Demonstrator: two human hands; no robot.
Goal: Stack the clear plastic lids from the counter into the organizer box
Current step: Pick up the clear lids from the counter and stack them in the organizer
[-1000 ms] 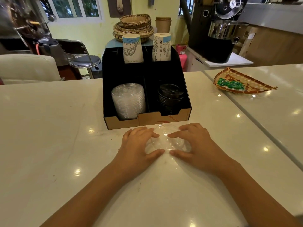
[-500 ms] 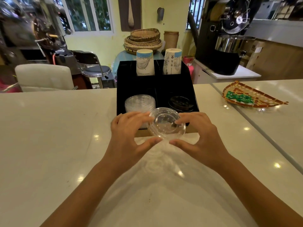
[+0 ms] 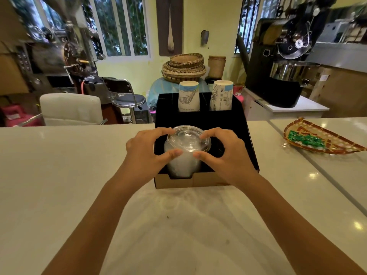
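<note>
A clear plastic lid [image 3: 187, 138] is held level between both hands, right on top of the stack of clear lids [image 3: 181, 164] in the front left compartment of the black organizer box [image 3: 241, 120]. My left hand [image 3: 148, 153] grips its left rim with thumb and fingers. My right hand [image 3: 224, 153] grips its right rim the same way and hides the front right compartment. Two paper cup stacks [image 3: 188, 96] stand in the rear compartments.
The white counter [image 3: 59, 175] spreads to both sides and toward me. A woven tray with green packets [image 3: 317, 138] lies at the right. A white chair and a stool stand behind the counter at the left, with baskets and a roasting machine farther back.
Both hands lifted the clear lid off the counter and carried it forward and to the left, onto the top of the lid stack in the box.
</note>
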